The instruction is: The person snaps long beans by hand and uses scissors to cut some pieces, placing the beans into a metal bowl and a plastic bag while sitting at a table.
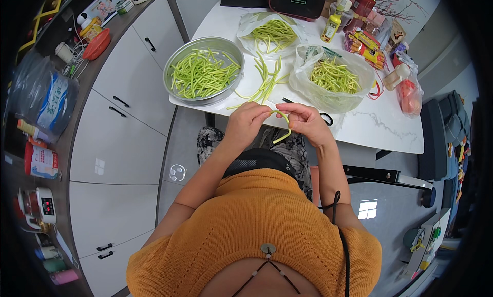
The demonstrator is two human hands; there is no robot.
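Note:
A bent green vegetable stalk [287, 121] is held over the table's front edge, its lower end hanging. My left hand [245, 123] pinches its upper end between thumb and fingertips. Farther along the stalk, my right hand [309, 123] has thumb and fingers on it. Several long stalks [265, 85] lie loose on the white table just beyond my hands. To their left, a metal basin [166, 81] holds many short-cut stalks [202, 73]. On the right, an opened plastic bag [331, 100] contains short pieces [335, 76]. Black-handled scissors [327, 119] lie partly hidden by my right hand.
Behind, another plastic bag [246, 21] holds long stalks [275, 33]. A yellow bottle [332, 25], packaged sausages [366, 48] and a bag of reddish round items [409, 95] stand along the marble-look tabletop [385, 129]. White cabinets [115, 143] line the left side.

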